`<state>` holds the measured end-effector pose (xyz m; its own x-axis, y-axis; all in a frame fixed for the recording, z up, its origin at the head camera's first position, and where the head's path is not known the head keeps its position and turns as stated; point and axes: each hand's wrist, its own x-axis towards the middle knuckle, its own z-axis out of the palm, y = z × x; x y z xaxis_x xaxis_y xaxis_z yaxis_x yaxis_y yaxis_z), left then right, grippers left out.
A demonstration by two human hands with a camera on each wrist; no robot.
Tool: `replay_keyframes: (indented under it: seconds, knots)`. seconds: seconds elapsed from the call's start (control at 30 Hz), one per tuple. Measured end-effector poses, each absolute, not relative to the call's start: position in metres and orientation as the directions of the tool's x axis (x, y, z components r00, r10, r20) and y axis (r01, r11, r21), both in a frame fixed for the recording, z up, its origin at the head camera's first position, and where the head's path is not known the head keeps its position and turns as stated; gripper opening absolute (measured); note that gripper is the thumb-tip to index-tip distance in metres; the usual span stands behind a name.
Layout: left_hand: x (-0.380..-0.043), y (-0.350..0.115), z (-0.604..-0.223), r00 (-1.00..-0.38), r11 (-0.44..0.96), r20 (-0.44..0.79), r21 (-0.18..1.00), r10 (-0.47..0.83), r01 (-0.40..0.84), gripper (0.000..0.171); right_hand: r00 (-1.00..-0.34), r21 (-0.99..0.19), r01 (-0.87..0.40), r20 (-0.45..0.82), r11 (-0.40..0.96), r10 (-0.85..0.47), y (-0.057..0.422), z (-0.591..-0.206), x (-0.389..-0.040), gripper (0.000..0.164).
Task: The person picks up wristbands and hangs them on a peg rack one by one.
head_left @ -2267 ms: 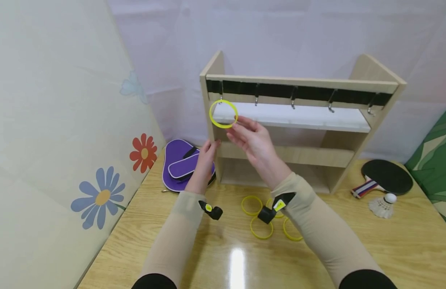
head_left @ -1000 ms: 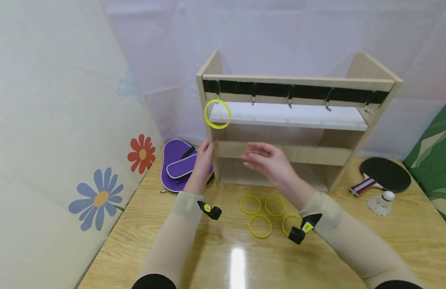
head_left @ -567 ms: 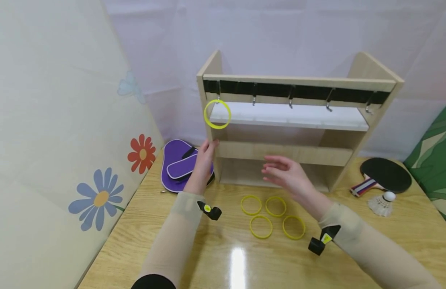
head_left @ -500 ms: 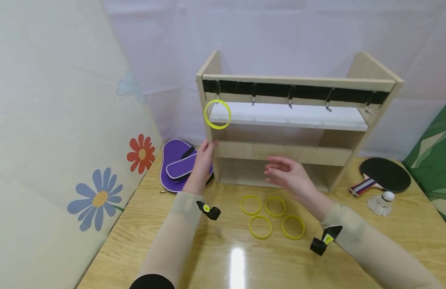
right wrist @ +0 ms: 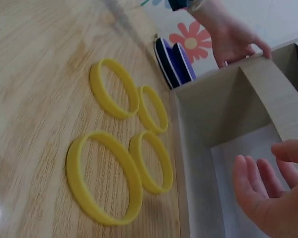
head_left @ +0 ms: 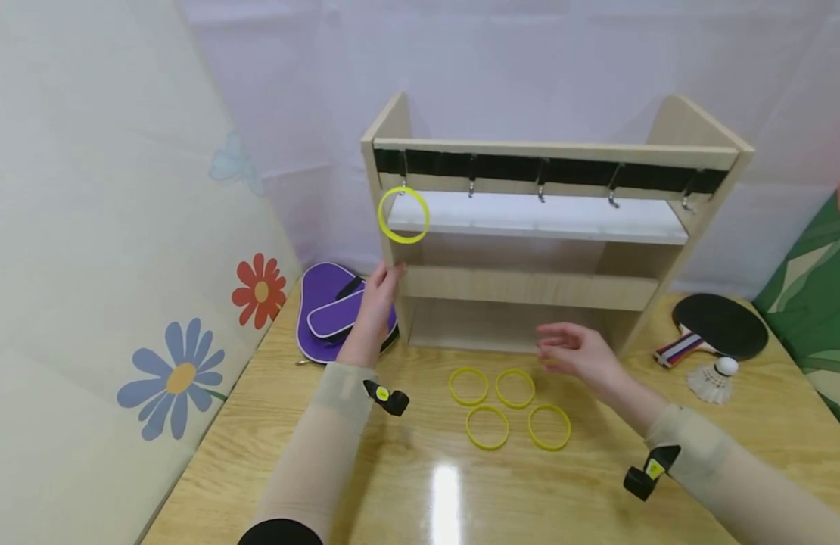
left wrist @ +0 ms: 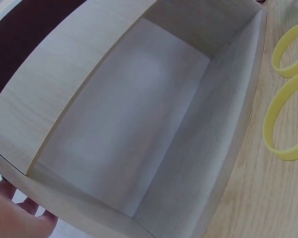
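My left hand (head_left: 375,306) grips the left side panel of a small wooden shelf (head_left: 522,286), its fingers on the panel's outer face in the left wrist view. A yellow ring (head_left: 403,240) hangs from the leftmost metal hook (head_left: 403,182) on the shelf's black strip. My right hand (head_left: 580,354) holds nothing; it hovers in front of the shelf's lower compartment, fingers loosely bent. Several more yellow rings (right wrist: 75,173) lie flat on the table, to the left of that hand and below it in the head view.
Several bare hooks (head_left: 542,189) line the strip to the right. A purple paddle case (head_left: 318,303) lies left of the shelf. On the right are a black table tennis paddle (head_left: 723,325) and a shuttlecock (head_left: 711,382). Walls with painted flowers (head_left: 182,378) flank the wooden table (head_left: 529,499).
My right hand has let go of the yellow ring, which now hangs on the leftmost hook, and has moved down and to the right. The left hand keeps its grip on the shelf.
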<state>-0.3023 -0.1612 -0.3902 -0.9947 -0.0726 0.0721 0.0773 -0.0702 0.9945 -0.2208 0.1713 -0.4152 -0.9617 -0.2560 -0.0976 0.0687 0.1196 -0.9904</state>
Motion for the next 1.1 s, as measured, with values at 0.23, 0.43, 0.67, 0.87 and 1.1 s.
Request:
replay_keyframes:
  seconds: [0.23, 0.43, 0.67, 0.87, 1.1]
  knots:
    - [-0.3, -0.158, -0.388, -0.995, -0.073, 0.059, 0.995, -0.076, 0.065, 0.047, -0.95, -0.971, 0.01, -0.084, 0.239, -0.301, 0.196, -0.428, -0.216, 0.048]
    - [-0.3, -0.159, -0.389, -0.995, -0.071, 0.071, 0.995, -0.076, 0.076, 0.047, -0.933, -0.949, 0.021, -0.131, 0.315, -0.334, 0.21, -0.442, -0.21, 0.05]
    - [-0.301, -0.161, -0.387, -0.994, -0.046, 0.085, 0.995, -0.067, 0.088, 0.047, -0.912, -0.939, -0.009, -0.133, 0.343, -0.387, 0.218, -0.455, -0.205, 0.049]
    - [-0.301, -0.162, -0.387, -0.994, -0.047, 0.086, 0.995, -0.063, 0.089, 0.047, -0.898, -0.924, -0.042, -0.131, 0.379, -0.419, 0.218, -0.46, -0.201, 0.046]
    - [-0.302, -0.162, -0.388, -0.993, -0.04, 0.099, 0.994, -0.069, 0.102, 0.046, -0.886, -0.913, -0.009, -0.181, 0.407, -0.427, 0.217, -0.466, -0.197, 0.044]
